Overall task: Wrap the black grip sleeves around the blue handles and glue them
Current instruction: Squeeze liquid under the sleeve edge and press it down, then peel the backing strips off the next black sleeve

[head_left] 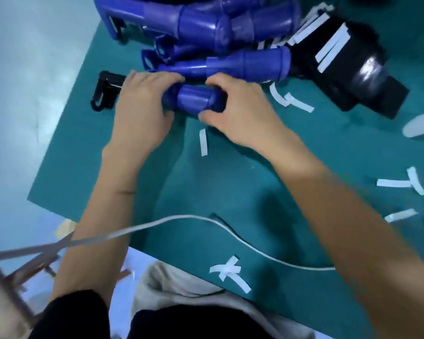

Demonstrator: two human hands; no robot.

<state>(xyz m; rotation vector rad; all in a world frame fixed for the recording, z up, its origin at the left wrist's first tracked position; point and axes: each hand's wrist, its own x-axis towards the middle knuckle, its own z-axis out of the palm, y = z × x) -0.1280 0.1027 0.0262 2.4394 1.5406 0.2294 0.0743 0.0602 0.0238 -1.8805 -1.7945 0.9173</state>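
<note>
Green desk (230, 182) w/ pale floor (22, 81) past its left edge; view is blurry.

Blue handle (194, 99) lies crosswise near the desk's far-left part, held btwn both hands. Left hand (142, 104) has fingers curled over the handle's left portion, thumb underneath. Right hand (242, 111) grips the right end, fingers wrapped over the top and thumb on the near side. Hands are close together, only a short bare stretch of blue showing btwn them.

Black clip-like part (105, 90) sits just left of the left hand, toward the left edge; can't tell if it's joined to the handle.

Pile of blue handles (206, 23) along the far edge, the nearest one right behind the hands. Stack of black grip sleeves (348, 69) toward the far-right corner, w/ white strips (333, 50) stuck on top.

Loose white backing strips (203, 142) are scattered on the desk: one just near side of the right hand, a crossed few by the near edge, more along the right edge. White cable (242, 238) curves across the near part of the desk and over the left forearm. Pale rounded object (421, 124) at the right edge, too cut off to ID.
</note>
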